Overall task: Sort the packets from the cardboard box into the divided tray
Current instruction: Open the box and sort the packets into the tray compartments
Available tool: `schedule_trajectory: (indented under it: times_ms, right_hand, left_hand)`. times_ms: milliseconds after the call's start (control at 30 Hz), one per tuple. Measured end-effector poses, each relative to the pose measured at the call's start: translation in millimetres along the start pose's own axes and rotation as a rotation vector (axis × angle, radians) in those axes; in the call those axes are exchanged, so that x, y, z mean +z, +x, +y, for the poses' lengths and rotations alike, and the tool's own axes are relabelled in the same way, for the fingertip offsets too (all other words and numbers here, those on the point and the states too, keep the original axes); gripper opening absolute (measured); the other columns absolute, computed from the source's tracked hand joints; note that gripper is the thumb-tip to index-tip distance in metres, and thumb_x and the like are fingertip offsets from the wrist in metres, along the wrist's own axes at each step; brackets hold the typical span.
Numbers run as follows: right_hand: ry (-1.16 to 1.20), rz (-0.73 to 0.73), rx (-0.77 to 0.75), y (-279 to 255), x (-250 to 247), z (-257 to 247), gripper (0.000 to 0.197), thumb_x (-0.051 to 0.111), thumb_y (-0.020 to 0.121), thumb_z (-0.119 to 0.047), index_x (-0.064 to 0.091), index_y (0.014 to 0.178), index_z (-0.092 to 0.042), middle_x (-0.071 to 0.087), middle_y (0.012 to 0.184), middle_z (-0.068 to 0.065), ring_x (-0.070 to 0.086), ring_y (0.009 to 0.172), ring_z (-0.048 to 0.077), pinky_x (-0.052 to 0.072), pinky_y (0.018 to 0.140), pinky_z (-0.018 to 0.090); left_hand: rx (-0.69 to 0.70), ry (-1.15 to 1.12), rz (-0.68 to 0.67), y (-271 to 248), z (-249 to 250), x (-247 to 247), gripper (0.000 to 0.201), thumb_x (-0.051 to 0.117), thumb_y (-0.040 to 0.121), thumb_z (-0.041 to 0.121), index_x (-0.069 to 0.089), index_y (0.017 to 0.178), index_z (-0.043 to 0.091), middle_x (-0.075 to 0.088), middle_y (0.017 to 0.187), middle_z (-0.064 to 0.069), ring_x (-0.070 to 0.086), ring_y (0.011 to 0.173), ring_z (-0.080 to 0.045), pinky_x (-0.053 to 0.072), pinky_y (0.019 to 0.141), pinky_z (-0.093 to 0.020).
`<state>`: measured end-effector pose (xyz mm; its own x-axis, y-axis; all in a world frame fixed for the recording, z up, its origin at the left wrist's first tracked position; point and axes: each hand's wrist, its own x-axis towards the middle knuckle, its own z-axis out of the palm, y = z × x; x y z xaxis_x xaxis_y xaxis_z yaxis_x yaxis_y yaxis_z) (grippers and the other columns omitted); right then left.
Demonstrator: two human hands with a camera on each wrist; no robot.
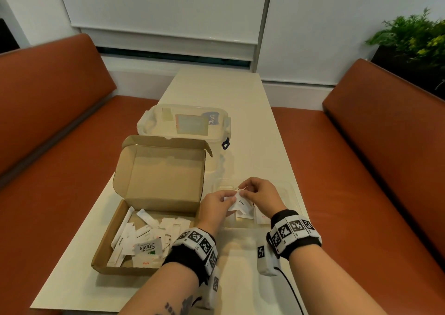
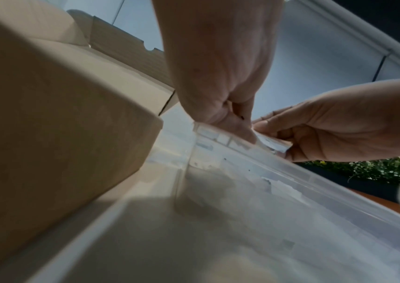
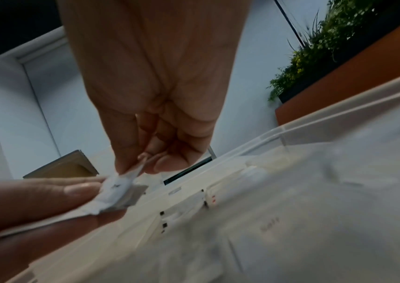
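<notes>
Two hands over divided tray (image 1: 292, 195), its compartments blurred | left hand (image 1: 214, 205) and right hand (image 1: 261, 193) both pinch white packets (image 1: 238, 204) | cardboard box (image 1: 108, 240) beside

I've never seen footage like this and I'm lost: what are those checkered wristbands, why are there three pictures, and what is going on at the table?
No machine here: a person's two hands, wearing marker bands with a camera on each wrist. The wide picture comes from a head camera; the other two look along each hand. On the table sits an open cardboard box of packets, a clear divided tray beside it, and a lidded plastic container behind. The left hand and right hand together pinch small white packets, one reading Pepper, above the tray.
</notes>
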<state>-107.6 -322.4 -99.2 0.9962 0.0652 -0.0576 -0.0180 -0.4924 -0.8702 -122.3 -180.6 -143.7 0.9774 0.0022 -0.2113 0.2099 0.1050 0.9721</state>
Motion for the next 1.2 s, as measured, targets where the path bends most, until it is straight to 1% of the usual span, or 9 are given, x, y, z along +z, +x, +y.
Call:
schedule_trajectory:
  times_ms: [167, 267, 367, 433, 567, 800, 933, 1033, 1200]
  right_hand:
    - [0.09, 0.004, 0.064, -6, 7, 7, 0.01, 0.071, 0.081, -0.012, 0.062, 0.087, -0.013, 0.061, 0.065, 0.0, 0.057, 0.058, 0.009, 0.047, 0.053, 0.016]
    - [0.107, 0.025, 0.065, -7, 6, 12, 0.011, 0.074, 0.078, -0.008, 0.063, 0.078, -0.012, 0.062, 0.065, 0.0, 0.057, 0.06, 0.01, 0.046, 0.056, 0.016]
    - [0.025, 0.13, 0.078, -5, -1, 17, 0.014, 0.075, 0.076, -0.009, 0.064, 0.07, -0.016, 0.062, 0.065, -0.002, 0.056, 0.062, 0.01, 0.044, 0.061, 0.017]
    - [-0.105, 0.148, 0.099, -4, -6, 21, 0.016, 0.073, 0.076, -0.009, 0.064, 0.066, -0.017, 0.062, 0.065, -0.001, 0.057, 0.065, 0.013, 0.042, 0.061, 0.017]
    - [-0.322, 0.042, 0.157, -6, -2, 27, 0.008, 0.072, 0.078, -0.013, 0.068, 0.07, -0.014, 0.063, 0.069, -0.003, 0.057, 0.069, 0.012, 0.042, 0.061, 0.018]
    - [-0.508, -0.023, 0.079, -3, 14, 28, 0.005, 0.07, 0.082, -0.021, 0.072, 0.08, -0.017, 0.058, 0.074, -0.003, 0.053, 0.071, 0.011, 0.04, 0.065, 0.022]
    - [-0.537, 0.014, 0.035, -4, 15, 31, 0.01, 0.071, 0.079, -0.019, 0.061, 0.082, -0.019, 0.051, 0.077, -0.005, 0.05, 0.073, 0.012, 0.037, 0.064, 0.024]
    - [-0.573, 0.013, 0.019, -7, 17, 34, 0.022, 0.068, 0.077, -0.013, 0.049, 0.072, -0.021, 0.05, 0.077, -0.004, 0.048, 0.073, 0.015, 0.036, 0.062, 0.024]
    - [-0.643, -0.04, 0.024, -4, 19, 34, 0.011, 0.058, 0.082, -0.006, 0.062, 0.081, -0.016, 0.054, 0.085, -0.002, 0.053, 0.078, 0.016, 0.039, 0.068, 0.022]
  left_hand:
    - [0.016, -0.035, 0.066, 1, -1, -2, 0.026, 0.061, 0.089, 0.003, 0.071, 0.081, 0.026, 0.07, 0.09, -0.009, 0.069, 0.086, -0.019, 0.056, 0.064, -0.022]
    - [0.018, -0.033, 0.095, 0, -3, -3, 0.021, 0.062, 0.088, 0.005, 0.07, 0.084, 0.024, 0.067, 0.094, -0.01, 0.066, 0.089, -0.019, 0.056, 0.065, -0.021]
    - [0.023, -0.026, 0.162, 1, -4, -4, 0.016, 0.061, 0.089, 0.005, 0.069, 0.093, 0.019, 0.063, 0.099, -0.007, 0.061, 0.087, -0.013, 0.054, 0.06, -0.014]
    - [0.021, -0.019, 0.179, 2, -4, -5, 0.017, 0.06, 0.09, 0.004, 0.069, 0.102, 0.014, 0.062, 0.105, -0.008, 0.061, 0.091, -0.015, 0.054, 0.06, -0.013]
    - [0.011, -0.035, 0.19, 2, -3, -5, 0.021, 0.06, 0.09, 0.002, 0.068, 0.109, 0.007, 0.062, 0.109, -0.008, 0.062, 0.09, -0.013, 0.056, 0.063, -0.015]
    - [0.01, -0.027, 0.195, 1, -3, -3, 0.022, 0.06, 0.09, 0.002, 0.068, 0.109, 0.008, 0.064, 0.105, -0.008, 0.062, 0.086, -0.011, 0.054, 0.061, -0.012]
    - [0.003, -0.037, 0.19, 1, -4, -4, 0.022, 0.06, 0.09, 0.002, 0.068, 0.11, 0.006, 0.063, 0.104, -0.008, 0.061, 0.085, -0.01, 0.053, 0.059, -0.012]
    - [-0.003, -0.036, 0.187, 0, -2, -3, 0.022, 0.059, 0.09, 0.001, 0.067, 0.11, 0.005, 0.061, 0.11, -0.013, 0.061, 0.09, -0.016, 0.054, 0.06, -0.012]
    - [-0.009, -0.032, 0.187, -1, 0, -3, 0.024, 0.059, 0.09, 0.0, 0.066, 0.113, 0.004, 0.061, 0.112, -0.013, 0.06, 0.091, -0.016, 0.054, 0.059, -0.011]
